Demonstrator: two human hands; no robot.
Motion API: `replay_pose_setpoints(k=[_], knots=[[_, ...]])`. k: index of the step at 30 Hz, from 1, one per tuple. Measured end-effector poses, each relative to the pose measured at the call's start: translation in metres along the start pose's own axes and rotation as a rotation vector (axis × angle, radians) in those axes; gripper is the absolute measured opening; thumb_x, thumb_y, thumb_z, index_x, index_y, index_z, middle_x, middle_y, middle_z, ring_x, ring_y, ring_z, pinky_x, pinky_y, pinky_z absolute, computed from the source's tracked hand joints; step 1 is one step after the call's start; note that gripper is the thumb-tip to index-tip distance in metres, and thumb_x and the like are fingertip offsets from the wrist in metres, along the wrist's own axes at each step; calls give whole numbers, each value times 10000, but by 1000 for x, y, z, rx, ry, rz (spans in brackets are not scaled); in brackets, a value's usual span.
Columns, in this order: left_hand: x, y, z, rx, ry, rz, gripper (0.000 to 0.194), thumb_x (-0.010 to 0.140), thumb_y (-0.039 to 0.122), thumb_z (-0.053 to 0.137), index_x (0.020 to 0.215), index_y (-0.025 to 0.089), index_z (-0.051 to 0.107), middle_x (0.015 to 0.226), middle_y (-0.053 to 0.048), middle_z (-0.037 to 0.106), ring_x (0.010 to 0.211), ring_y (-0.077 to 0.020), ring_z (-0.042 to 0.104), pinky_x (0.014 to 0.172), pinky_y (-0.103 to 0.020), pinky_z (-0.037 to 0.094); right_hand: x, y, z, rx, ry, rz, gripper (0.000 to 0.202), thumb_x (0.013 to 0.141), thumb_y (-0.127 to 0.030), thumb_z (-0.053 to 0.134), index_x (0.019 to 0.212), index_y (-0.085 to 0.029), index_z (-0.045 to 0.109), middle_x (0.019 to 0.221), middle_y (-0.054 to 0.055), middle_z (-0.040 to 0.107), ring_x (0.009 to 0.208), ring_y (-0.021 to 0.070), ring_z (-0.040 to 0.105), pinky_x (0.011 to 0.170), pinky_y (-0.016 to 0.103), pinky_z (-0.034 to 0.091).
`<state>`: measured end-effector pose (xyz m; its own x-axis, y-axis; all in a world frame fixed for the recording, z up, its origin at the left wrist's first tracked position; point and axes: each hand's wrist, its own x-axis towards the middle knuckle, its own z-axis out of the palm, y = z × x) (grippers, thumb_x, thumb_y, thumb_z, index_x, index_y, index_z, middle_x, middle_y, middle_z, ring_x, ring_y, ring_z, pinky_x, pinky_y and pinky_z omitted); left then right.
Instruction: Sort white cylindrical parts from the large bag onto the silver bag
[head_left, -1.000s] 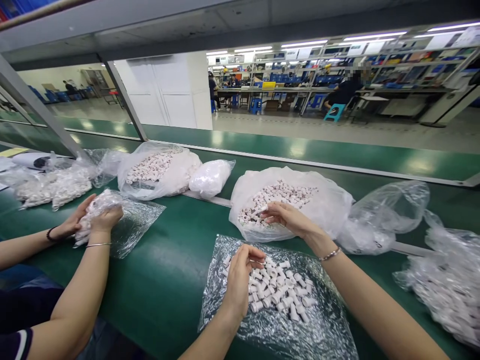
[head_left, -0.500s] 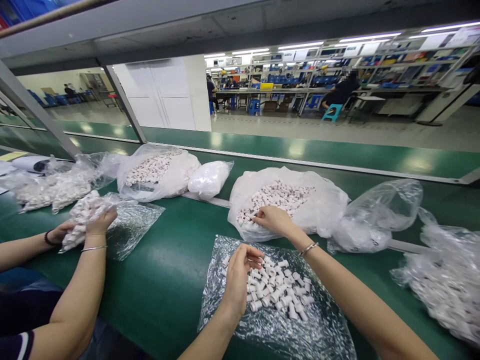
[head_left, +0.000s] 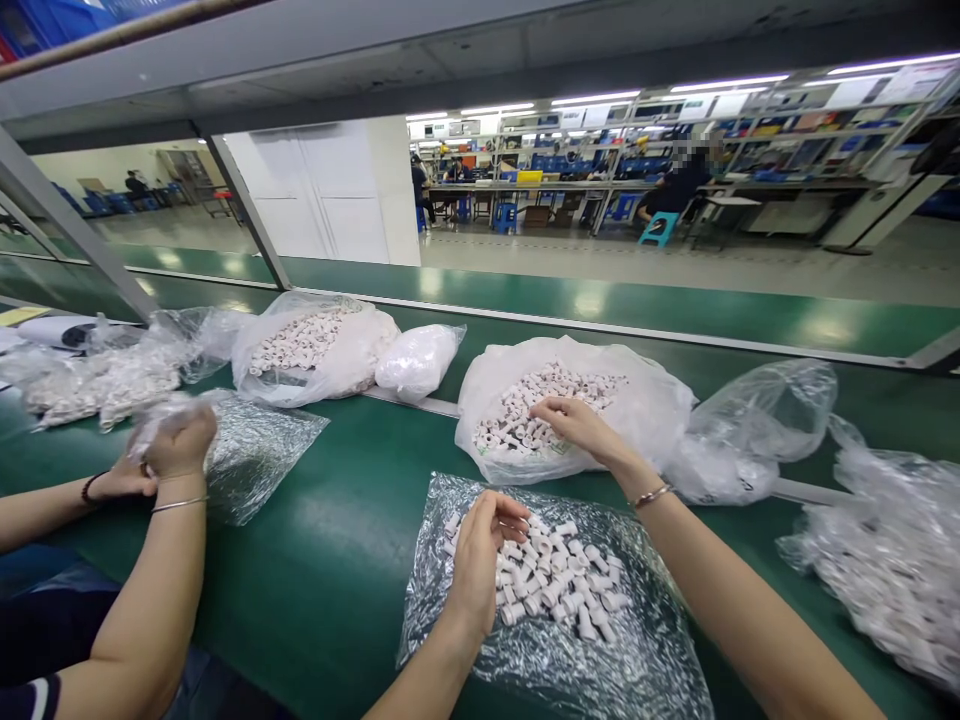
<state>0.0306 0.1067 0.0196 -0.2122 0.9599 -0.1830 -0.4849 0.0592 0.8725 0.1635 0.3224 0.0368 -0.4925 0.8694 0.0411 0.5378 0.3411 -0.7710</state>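
Over the left side of a pile of small white plastic pipe fittings (head_left: 559, 575), my left hand (head_left: 476, 560) is cupped with its fingers loosely curved and nothing seen in them. That pile lies on a clear plastic bag (head_left: 600, 680) spread flat. My right hand (head_left: 581, 428) reaches above a big translucent bag (head_left: 656, 400), open and full of similar white fittings (head_left: 517, 425). Its fingers are bent together at the tips; whatever they pinch is too small or hidden to make out.
On the left a co-worker's hands (head_left: 176, 445) handle a plastic bag. Another large bag of fittings (head_left: 300, 340), a small white bag (head_left: 420, 360) and filled clear bags (head_left: 892, 580) stand along the green table (head_left: 322, 520). A metal shelf frame (head_left: 247, 210) rises behind.
My right hand has moved a little to the right and up over the big bag. My left hand has barely moved. The co-worker's hands have twisted and closed round their bag.
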Motion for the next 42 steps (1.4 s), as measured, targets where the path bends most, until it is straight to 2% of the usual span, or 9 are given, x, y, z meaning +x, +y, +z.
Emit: replay_pose_setpoints(k=[3,7,15,17,22,27,31,37,42], knots=[[1,0,-1,-5,10,1,406,987,415,382,787,177,643,874,-65,626,810,-183,557,762,-306,476,0,-2,9,-143,-7,28,329,729,-494,718,625,-201,613,649,31,591,712,202,549,603,267,348],[0,1,-1,-6,5,8,397,990,399,377,791,182,643,876,-58,627,812,-181,560,767,-305,476,-3,-3,15,-171,-21,42,262,743,-427,711,640,-204,620,617,21,589,695,198,549,606,269,347],[-1,-1,-1,-14,-10,7,426,991,448,377,804,175,645,887,-70,622,820,-188,565,769,-318,480,-23,1,-6,126,-84,7,535,918,-704,311,684,-236,424,493,-81,294,381,96,218,349,222,238],[-1,-2,-1,-7,-20,4,437,992,464,372,812,176,645,892,-70,620,821,-188,566,774,-321,482,-26,-1,-9,158,-74,-11,582,931,-718,187,720,-237,439,512,-72,320,369,96,185,321,224,239],[-1,-2,-1,-3,-26,4,452,997,472,361,808,174,644,882,-68,625,810,-181,573,767,-314,489,-21,-9,-3,49,-42,-47,607,969,-650,162,990,-209,579,693,9,567,413,103,352,366,220,298],[2,-4,-2,74,67,47,326,974,427,476,976,163,667,1028,-86,653,903,-205,623,807,-357,535,-4,-15,23,-303,-82,-52,229,864,-388,608,797,-191,703,775,66,691,728,201,622,599,248,415],[5,-3,-5,93,109,73,303,942,362,576,1196,200,601,1244,-85,601,1044,-224,613,880,-419,544,3,-21,37,-536,-117,-54,143,810,-245,653,684,-190,692,738,82,709,772,245,658,657,277,400],[3,-1,-5,88,91,79,294,948,355,566,1197,201,597,1236,-92,602,1032,-209,616,874,-411,544,-19,-42,8,-696,-72,-50,178,898,-267,542,882,-166,687,857,130,721,825,281,662,653,302,388],[-2,-1,0,48,22,42,376,972,455,444,846,176,662,915,-65,643,824,-188,598,765,-329,517,-78,-49,-15,-647,-241,-120,137,887,-346,582,833,-236,645,799,22,713,685,198,642,568,263,360]])
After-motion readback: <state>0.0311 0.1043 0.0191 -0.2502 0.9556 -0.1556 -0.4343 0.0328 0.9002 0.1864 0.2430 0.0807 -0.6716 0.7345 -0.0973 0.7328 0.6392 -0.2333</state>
